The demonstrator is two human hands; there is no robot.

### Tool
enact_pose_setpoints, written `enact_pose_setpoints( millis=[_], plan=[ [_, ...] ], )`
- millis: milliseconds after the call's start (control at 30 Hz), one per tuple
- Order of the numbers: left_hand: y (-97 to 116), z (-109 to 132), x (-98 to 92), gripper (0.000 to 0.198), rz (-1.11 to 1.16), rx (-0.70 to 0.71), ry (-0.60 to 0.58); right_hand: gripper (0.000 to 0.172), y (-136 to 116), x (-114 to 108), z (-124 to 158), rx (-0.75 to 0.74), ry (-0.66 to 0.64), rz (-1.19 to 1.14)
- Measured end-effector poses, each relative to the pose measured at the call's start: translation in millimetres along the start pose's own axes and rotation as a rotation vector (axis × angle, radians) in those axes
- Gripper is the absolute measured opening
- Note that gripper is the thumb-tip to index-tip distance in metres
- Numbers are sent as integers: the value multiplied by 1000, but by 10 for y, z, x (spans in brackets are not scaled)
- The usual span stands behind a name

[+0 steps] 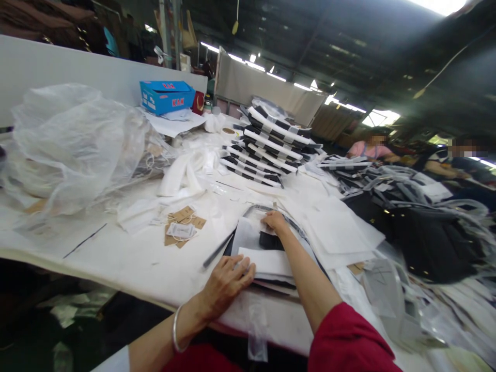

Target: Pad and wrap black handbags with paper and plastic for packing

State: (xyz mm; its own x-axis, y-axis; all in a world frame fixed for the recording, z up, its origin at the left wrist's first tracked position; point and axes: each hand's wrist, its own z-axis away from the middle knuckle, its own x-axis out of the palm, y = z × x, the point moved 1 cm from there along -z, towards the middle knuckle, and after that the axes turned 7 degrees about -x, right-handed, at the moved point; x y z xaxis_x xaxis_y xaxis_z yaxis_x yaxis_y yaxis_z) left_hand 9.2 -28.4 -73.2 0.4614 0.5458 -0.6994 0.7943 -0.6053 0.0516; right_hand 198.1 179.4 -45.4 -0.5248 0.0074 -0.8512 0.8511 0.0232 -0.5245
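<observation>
A flat black bag [267, 240] lies in front of me, with white sheets over it. On the near part rests a folded white sheet [269, 262]; my left hand [228, 279] lies across its left edge, fingers stretched flat and together. At the far end of the bag, inside its grey wrapped handle [298, 227], is my right hand [276, 222]. Its fingers are bent closed at a pale, thin piece, too blurred to name. To the left lie several brown hang tags [185, 213] with white strings and a white label [182, 231].
A tall stack of wrapped black bags [267, 147] stands behind. Crumpled clear plastic [77, 139] heaps at left, near a blue box [166, 97]. White sheets [341, 227] and more black bags [434, 237] lie right. Other people [372, 147] sit beyond.
</observation>
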Motion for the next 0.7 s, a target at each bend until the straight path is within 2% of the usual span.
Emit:
enact_pose_setpoints(
  millis=[67, 133, 233, 267, 367, 400, 500, 700],
  plan=[
    [5, -6, -12, 26, 10, -10, 8, 31, -33, -105, 111, 0, 87, 43],
    [12, -10, -22, 27, 14, -21, 12, 24, -131, -190, 268, -117, 157, 51],
    [21, -12, -28, 26, 4, -21, 3, 16, -312, -206, 516, -427, 62, -43],
    [22, -12, -28, 26, -1, -18, -5, 17, -354, -184, 577, -474, 6, -72],
    [23, -9, -26, 26, -7, -22, -25, 34, -387, -81, 629, -399, -119, -133],
    [22, -7, -26, 27, -8, -27, -26, 35, -373, -42, 609, -354, -169, -165],
    [22, 0, -27, 29, -12, -37, -28, 20, -303, 58, 516, -269, -267, -304],
    [24, -9, -47, 34, -11, -35, -22, 20, -219, 131, 451, -196, -140, -393]
  ],
)
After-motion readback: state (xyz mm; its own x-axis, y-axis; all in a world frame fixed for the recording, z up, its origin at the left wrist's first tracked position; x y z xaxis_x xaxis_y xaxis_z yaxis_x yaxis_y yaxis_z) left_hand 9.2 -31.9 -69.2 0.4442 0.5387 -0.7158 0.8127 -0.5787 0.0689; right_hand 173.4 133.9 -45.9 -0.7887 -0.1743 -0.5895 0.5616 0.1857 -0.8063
